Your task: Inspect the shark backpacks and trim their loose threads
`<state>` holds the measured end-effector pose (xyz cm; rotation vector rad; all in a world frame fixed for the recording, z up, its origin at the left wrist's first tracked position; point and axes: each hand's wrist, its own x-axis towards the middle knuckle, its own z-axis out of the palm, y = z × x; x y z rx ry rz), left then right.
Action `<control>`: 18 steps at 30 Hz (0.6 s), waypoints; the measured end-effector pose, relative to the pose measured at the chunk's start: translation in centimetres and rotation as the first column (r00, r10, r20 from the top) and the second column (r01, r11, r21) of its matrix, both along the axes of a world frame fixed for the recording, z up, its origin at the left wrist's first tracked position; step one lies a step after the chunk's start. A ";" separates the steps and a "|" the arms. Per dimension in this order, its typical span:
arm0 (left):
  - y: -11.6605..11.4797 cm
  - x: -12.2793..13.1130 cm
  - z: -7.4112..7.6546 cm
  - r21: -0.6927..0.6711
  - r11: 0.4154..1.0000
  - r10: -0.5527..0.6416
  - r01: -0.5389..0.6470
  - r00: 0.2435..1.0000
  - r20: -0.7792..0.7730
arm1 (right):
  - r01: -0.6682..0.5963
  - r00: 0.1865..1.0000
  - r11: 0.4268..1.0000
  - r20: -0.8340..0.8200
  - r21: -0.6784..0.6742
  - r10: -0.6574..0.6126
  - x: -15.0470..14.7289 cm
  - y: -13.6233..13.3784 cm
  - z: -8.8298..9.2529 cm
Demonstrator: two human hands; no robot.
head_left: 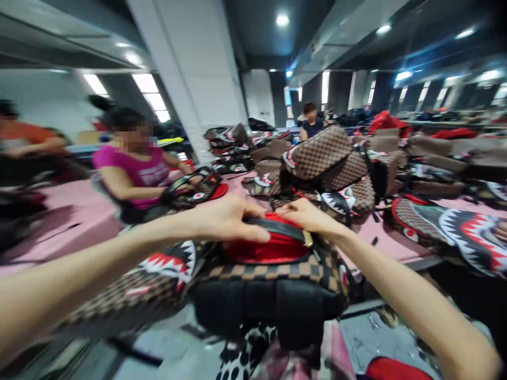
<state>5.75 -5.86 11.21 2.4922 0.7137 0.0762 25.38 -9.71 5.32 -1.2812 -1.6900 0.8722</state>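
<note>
A brown-and-black checkered backpack (265, 273) stands before me at the table's edge, its top unzipped and the red lining (273, 252) showing. My left hand (233, 219) grips the far rim of the opening, thumb on the near side of the black zipper band and fingers partly hidden beyond it. At the right of the same rim, my right hand (311, 215) is closed on the fabric, its fingertips partly hidden. A gold zipper pull (308, 238) hangs just below that hand. The black back panel (261, 306) faces me.
Another checkered backpack (130, 295) with a shark-mouth print lies at left. Backpacks (320, 153) are piled on the pink table (380, 237), with a shark-print one (467, 232) at right. A co-worker in a magenta shirt (138, 174) handles a bag; other people sit farther off.
</note>
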 end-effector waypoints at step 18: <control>0.0 -2.8 -5.1 0.274 0.930 0.025 -0.246 0.784 0.621 | 0.049 0.995 0.974 -0.070 -0.221 -0.066 -0.6 -1.8 1.1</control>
